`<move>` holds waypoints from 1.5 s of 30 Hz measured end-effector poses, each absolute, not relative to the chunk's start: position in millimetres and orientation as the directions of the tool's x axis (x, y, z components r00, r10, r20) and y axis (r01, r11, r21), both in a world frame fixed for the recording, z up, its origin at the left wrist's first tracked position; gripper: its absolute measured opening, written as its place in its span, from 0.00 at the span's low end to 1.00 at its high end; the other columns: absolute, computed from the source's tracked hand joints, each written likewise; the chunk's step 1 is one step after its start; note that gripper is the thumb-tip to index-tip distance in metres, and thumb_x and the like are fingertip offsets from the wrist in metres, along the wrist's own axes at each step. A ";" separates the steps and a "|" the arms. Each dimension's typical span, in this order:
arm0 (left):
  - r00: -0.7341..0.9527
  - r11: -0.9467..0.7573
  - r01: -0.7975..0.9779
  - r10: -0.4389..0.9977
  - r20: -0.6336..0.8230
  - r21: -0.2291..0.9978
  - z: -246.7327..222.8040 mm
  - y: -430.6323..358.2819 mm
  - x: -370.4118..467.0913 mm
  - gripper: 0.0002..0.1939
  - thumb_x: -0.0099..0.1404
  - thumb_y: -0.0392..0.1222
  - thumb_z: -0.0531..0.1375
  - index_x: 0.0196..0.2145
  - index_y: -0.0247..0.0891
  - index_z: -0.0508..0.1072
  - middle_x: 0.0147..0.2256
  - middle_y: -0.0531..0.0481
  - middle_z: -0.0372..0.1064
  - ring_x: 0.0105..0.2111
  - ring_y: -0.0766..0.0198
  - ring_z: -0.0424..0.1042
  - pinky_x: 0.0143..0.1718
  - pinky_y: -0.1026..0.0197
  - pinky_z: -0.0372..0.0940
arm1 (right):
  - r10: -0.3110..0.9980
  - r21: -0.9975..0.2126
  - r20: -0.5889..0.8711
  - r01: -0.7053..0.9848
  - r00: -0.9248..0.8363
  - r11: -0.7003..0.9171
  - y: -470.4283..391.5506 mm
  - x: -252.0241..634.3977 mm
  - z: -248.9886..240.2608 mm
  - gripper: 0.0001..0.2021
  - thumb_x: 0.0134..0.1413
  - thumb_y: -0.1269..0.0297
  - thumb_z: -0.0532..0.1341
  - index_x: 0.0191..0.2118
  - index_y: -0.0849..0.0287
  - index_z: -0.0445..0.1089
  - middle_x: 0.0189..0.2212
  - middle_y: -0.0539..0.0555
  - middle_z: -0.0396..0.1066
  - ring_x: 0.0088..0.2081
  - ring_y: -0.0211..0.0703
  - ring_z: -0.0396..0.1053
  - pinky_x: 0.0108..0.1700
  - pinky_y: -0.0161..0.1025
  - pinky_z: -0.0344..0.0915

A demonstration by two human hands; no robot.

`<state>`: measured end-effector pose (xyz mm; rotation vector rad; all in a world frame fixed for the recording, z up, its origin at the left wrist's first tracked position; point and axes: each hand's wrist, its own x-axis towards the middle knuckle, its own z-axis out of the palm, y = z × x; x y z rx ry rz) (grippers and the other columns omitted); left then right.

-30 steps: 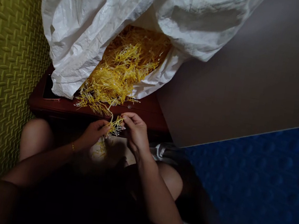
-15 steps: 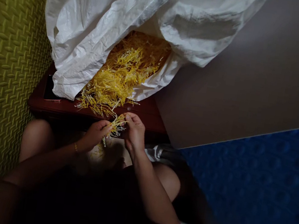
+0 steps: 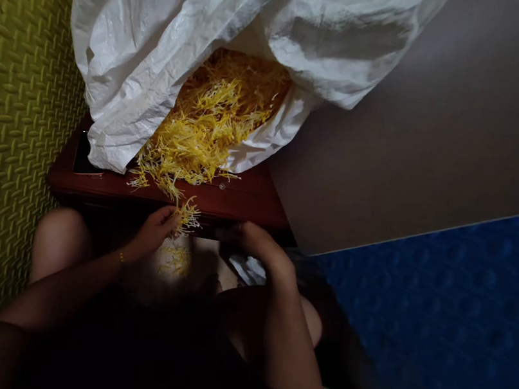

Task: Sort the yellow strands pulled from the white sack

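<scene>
My left hand (image 3: pixel 157 228) is closed on a small bunch of thin yellow strands with whitish ends (image 3: pixel 188 216), just in front of the red-brown surface's near edge. Beyond it, a big heap of the same yellow strands (image 3: pixel 211 129) spills from the mouth of a white woven sack (image 3: pixel 146 67). Further right, apart from the bunch, is my right hand (image 3: pixel 257 241), low beside the surface's edge. Its fingers are smeared and in shadow, so whether they hold anything is hidden.
The sack rests on a red-brown case-like surface (image 3: pixel 254 197), with a dark phone-like object (image 3: pixel 87 156) partly under its left side. Loose strands (image 3: pixel 175 260) lie on the floor below. A yellow textured mat (image 3: pixel 2 117), a grey-brown panel (image 3: pixel 421 154) and a blue surface (image 3: pixel 467 303) flank me.
My right hand has left the bunch and moved right and down. My left hand keeps the bunch, slightly further left. The view has shifted a little.
</scene>
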<state>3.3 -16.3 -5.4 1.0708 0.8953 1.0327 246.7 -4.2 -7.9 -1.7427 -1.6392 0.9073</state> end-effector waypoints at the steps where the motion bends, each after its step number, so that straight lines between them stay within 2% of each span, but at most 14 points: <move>1: 0.288 0.151 -0.214 0.954 -0.085 0.965 -6.3 -16.3 4.6 0.14 0.54 0.49 0.59 0.33 0.35 0.68 0.25 0.55 0.61 0.24 0.72 0.57 0.27 0.67 0.55 | 0.990 -0.749 -0.138 0.656 -0.017 -0.094 -4.7 246.1 -12.2 0.09 0.32 0.63 0.68 0.13 0.59 0.69 0.09 0.49 0.63 0.17 0.36 0.60 0.24 0.35 0.56; 3: 0.304 0.168 -0.214 0.948 -0.098 0.962 -7.6 -16.7 7.3 0.15 0.54 0.50 0.59 0.33 0.35 0.68 0.25 0.55 0.61 0.23 0.73 0.56 0.27 0.67 0.55 | 0.978 -0.668 -0.199 0.739 -0.065 -0.087 -4.7 243.0 -12.9 0.09 0.32 0.65 0.68 0.12 0.57 0.69 0.10 0.50 0.65 0.17 0.37 0.61 0.25 0.36 0.57; 5: 0.314 0.179 -0.213 0.944 -0.106 0.960 -7.9 -17.3 9.7 0.15 0.54 0.50 0.60 0.33 0.35 0.68 0.25 0.55 0.61 0.23 0.73 0.57 0.27 0.67 0.56 | 0.989 -0.691 -0.124 0.723 -0.080 -0.028 -5.1 233.7 -4.1 0.05 0.37 0.63 0.67 0.18 0.56 0.73 0.18 0.52 0.72 0.22 0.40 0.66 0.30 0.37 0.60; 6: 0.316 0.180 -0.213 0.943 -0.107 0.960 -7.9 -17.5 10.6 0.15 0.54 0.50 0.60 0.33 0.35 0.68 0.25 0.55 0.61 0.23 0.73 0.57 0.27 0.67 0.56 | 0.995 -0.743 -0.053 0.669 -0.081 0.015 -6.0 226.3 2.3 0.04 0.40 0.61 0.65 0.24 0.55 0.75 0.24 0.52 0.74 0.27 0.41 0.68 0.34 0.37 0.62; 8: 0.321 0.181 -0.209 0.941 -0.107 0.961 -7.6 -17.9 11.8 0.15 0.54 0.50 0.60 0.33 0.35 0.68 0.25 0.55 0.61 0.23 0.73 0.57 0.26 0.67 0.56 | 0.995 -0.873 0.063 0.479 -0.080 0.094 -9.1 207.9 15.8 0.10 0.47 0.57 0.61 0.35 0.53 0.75 0.36 0.53 0.75 0.37 0.42 0.70 0.41 0.39 0.62; 10: 0.330 0.191 -0.208 0.937 -0.115 0.959 -7.6 -18.1 12.3 0.15 0.54 0.50 0.60 0.32 0.34 0.68 0.26 0.55 0.62 0.23 0.73 0.57 0.26 0.68 0.56 | 0.995 -0.962 0.063 0.260 -0.082 0.083 -13.5 188.9 25.7 0.14 0.49 0.54 0.59 0.40 0.53 0.74 0.41 0.53 0.73 0.41 0.42 0.68 0.44 0.39 0.62; 14: 0.347 0.205 -0.197 0.929 -0.127 0.959 -9.3 -17.1 10.8 0.16 0.54 0.50 0.60 0.33 0.33 0.68 0.26 0.55 0.62 0.24 0.73 0.58 0.27 0.68 0.56 | 0.983 -0.999 -0.049 0.018 -0.179 -0.047 -19.6 164.2 30.3 0.13 0.47 0.54 0.61 0.37 0.55 0.74 0.37 0.51 0.74 0.40 0.39 0.68 0.45 0.38 0.61; 18: 0.311 0.151 -0.162 0.946 -0.095 0.975 -10.7 -14.8 7.2 0.15 0.53 0.48 0.60 0.34 0.33 0.68 0.26 0.54 0.64 0.26 0.71 0.60 0.28 0.67 0.57 | 0.963 -0.998 -0.054 -0.026 -0.264 -0.063 -18.2 156.3 26.7 0.13 0.43 0.61 0.64 0.38 0.57 0.73 0.35 0.50 0.73 0.36 0.36 0.67 0.43 0.36 0.61; 21: 0.254 0.161 -0.160 0.960 -0.117 0.974 -10.1 -14.3 4.9 0.15 0.54 0.45 0.61 0.37 0.35 0.65 0.26 0.54 0.65 0.25 0.71 0.62 0.28 0.67 0.58 | 0.984 -0.999 0.005 -0.052 -0.176 -0.004 -14.7 154.5 24.6 0.09 0.39 0.64 0.66 0.31 0.58 0.72 0.34 0.49 0.71 0.34 0.35 0.66 0.39 0.34 0.61; 24: 0.213 0.163 -0.154 0.969 -0.128 0.975 -8.8 -14.9 3.8 0.12 0.55 0.43 0.59 0.36 0.36 0.64 0.25 0.55 0.64 0.24 0.71 0.62 0.28 0.67 0.58 | 0.992 -0.995 -0.010 -0.096 -0.122 -0.022 -11.8 155.2 22.8 0.07 0.39 0.64 0.66 0.26 0.59 0.69 0.27 0.47 0.68 0.27 0.31 0.62 0.31 0.31 0.59; 26: 0.222 0.126 -0.146 0.971 -0.091 0.981 -8.1 -15.0 3.6 0.10 0.56 0.43 0.58 0.34 0.36 0.65 0.26 0.54 0.65 0.26 0.70 0.63 0.31 0.66 0.59 | 0.990 -0.992 -0.031 -0.115 -0.137 -0.047 -10.8 156.5 21.9 0.07 0.39 0.64 0.66 0.26 0.59 0.69 0.24 0.46 0.67 0.25 0.30 0.60 0.28 0.30 0.57; 31: 0.228 0.048 -0.113 0.973 -0.021 0.992 -7.1 -14.0 3.4 0.09 0.58 0.43 0.56 0.34 0.35 0.68 0.31 0.52 0.67 0.32 0.68 0.64 0.37 0.65 0.59 | 0.982 -0.975 -0.087 -0.187 -0.167 -0.118 -10.6 157.4 21.5 0.12 0.37 0.63 0.67 0.33 0.59 0.72 0.26 0.47 0.70 0.26 0.32 0.63 0.31 0.31 0.59; 36: 0.244 0.072 -0.097 0.969 -0.047 0.993 -7.0 -14.0 3.4 0.12 0.54 0.43 0.60 0.35 0.34 0.67 0.31 0.52 0.66 0.31 0.69 0.63 0.35 0.66 0.60 | 0.990 -0.974 -0.107 -0.192 -0.096 -0.123 -10.9 154.9 20.5 0.09 0.35 0.63 0.68 0.27 0.60 0.72 0.21 0.46 0.68 0.22 0.31 0.61 0.28 0.31 0.58; 45: 0.349 0.114 -0.139 0.935 -0.059 0.984 -0.2 -15.1 7.4 0.14 0.52 0.49 0.60 0.28 0.33 0.67 0.24 0.55 0.61 0.24 0.72 0.60 0.27 0.66 0.62 | 0.996 -0.993 0.046 -0.106 0.073 0.053 -9.0 156.0 19.2 0.10 0.39 0.59 0.66 0.25 0.58 0.67 0.24 0.47 0.68 0.23 0.31 0.60 0.26 0.31 0.56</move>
